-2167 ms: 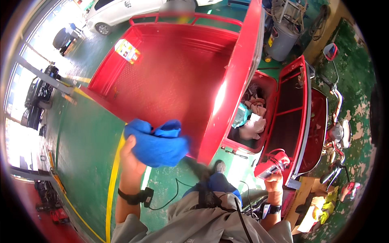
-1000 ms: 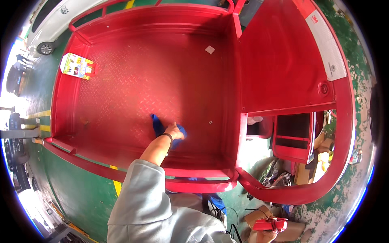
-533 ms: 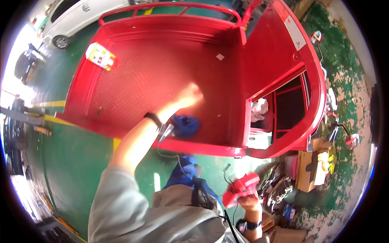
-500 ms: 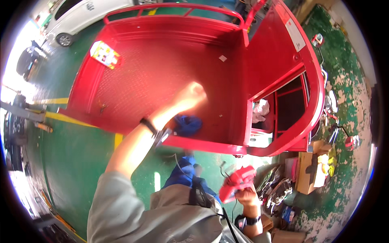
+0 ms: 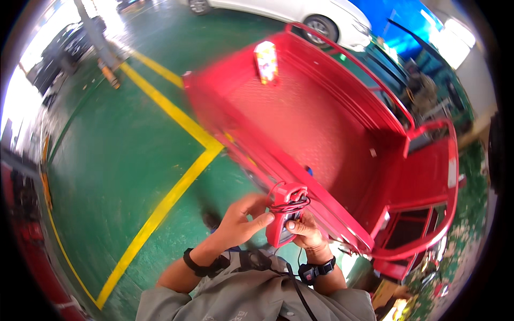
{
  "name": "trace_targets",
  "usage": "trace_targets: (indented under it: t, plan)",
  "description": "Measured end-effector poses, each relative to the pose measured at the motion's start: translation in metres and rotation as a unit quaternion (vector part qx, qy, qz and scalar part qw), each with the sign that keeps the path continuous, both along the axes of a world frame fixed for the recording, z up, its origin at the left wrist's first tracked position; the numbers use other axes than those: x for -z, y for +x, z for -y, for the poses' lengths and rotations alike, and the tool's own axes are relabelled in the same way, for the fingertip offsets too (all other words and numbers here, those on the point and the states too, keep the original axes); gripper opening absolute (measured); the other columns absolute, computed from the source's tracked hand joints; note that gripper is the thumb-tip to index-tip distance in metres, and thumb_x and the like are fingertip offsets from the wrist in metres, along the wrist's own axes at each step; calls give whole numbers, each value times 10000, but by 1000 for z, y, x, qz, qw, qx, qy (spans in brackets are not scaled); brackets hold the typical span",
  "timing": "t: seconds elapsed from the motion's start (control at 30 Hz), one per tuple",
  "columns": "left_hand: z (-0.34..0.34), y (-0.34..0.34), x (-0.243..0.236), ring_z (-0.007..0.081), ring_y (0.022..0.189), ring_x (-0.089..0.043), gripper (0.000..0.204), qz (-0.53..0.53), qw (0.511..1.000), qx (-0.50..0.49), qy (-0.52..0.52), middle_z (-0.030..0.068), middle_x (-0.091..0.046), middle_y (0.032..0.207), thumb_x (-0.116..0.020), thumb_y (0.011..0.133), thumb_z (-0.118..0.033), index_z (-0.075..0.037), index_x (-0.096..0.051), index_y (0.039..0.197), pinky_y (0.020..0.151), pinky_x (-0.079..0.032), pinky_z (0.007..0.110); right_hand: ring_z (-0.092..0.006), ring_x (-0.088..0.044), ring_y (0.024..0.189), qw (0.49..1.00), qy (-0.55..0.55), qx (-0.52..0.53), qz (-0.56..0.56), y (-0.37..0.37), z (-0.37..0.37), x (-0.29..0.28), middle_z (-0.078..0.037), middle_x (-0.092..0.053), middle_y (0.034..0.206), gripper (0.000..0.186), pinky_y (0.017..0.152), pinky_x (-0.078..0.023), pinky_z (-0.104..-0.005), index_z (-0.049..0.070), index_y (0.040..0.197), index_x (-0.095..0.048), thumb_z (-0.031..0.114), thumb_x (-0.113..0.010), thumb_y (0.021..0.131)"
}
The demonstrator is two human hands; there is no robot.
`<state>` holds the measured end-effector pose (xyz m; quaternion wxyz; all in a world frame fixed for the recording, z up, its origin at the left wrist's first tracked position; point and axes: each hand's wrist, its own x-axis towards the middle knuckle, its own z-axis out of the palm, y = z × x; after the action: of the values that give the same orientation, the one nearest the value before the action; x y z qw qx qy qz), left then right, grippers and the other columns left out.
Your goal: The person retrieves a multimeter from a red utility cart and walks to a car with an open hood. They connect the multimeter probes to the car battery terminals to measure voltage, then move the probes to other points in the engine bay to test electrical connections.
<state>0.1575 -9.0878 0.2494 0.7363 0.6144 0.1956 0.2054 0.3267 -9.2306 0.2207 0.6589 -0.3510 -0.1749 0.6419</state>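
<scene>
Red handheld device (image 5: 277,230) gripped in the right hand (image 5: 309,231), left hand (image 5: 235,222) alongside

Markings: A card (image 5: 266,61) printed in yellow, white and red stands at the far left end of the red cargo bed (image 5: 300,117); its print is too blurred to make out. A pale strip (image 5: 453,167) is fixed along the edge of the upright red panel (image 5: 423,174) at the bed's right end; its face is too small to read. A pale chest marking (image 5: 241,314) shows on the grey garment (image 5: 246,294). The device has a dark inset on its front, with detail unclear.

Hands: The device is held in the air before the body, in view just in front of the bed's near side wall, tilted slightly, with a black cable (image 5: 290,206) wound about its upper part. The right hand is clamped on its lower right side, thumb laid over the front. The left forearm slopes up and inward; the thumb points at the device's left edge, set apart from the forefinger. Whether the left fingers close behind the device cannot be told. Each wrist wears a black band.

Surroundings: A small blue patch (image 5: 309,171) shows inside the bed by the near wall. Yellow lines (image 5: 171,206) mark the green floor (image 5: 128,171); a white car (image 5: 278,10) stands beyond.
</scene>
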Motion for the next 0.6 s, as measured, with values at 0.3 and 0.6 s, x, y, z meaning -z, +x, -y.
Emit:
trace_targets:
  t: [0.3, 0.6]
  plan:
    - [-191, -143, -9, 21, 600, -418, 124, 35, 974, -215, -56, -41, -535, 757, -660, 1015, -144, -61, -590, 954, 515, -322, 219, -235, -595, 1206, 997, 29, -77, 14, -147, -260, -22, -111, -628, 1273, 686, 1050, -462, -405, -1, 1406, -466, 195, -830, 858]
    - [-368, -209, -31, 39, 531, -415, 157, 104, 936, -287, -177, -21, -545, 731, -577, 1060, -167, -43, -600, 967, 485, -311, 220, -223, -575, 1233, 981, 20, -191, 16, -208, -461, -5, -95, -547, 1336, 861, 1061, -473, -420, 58, 1477, -360, 141, -871, 790]
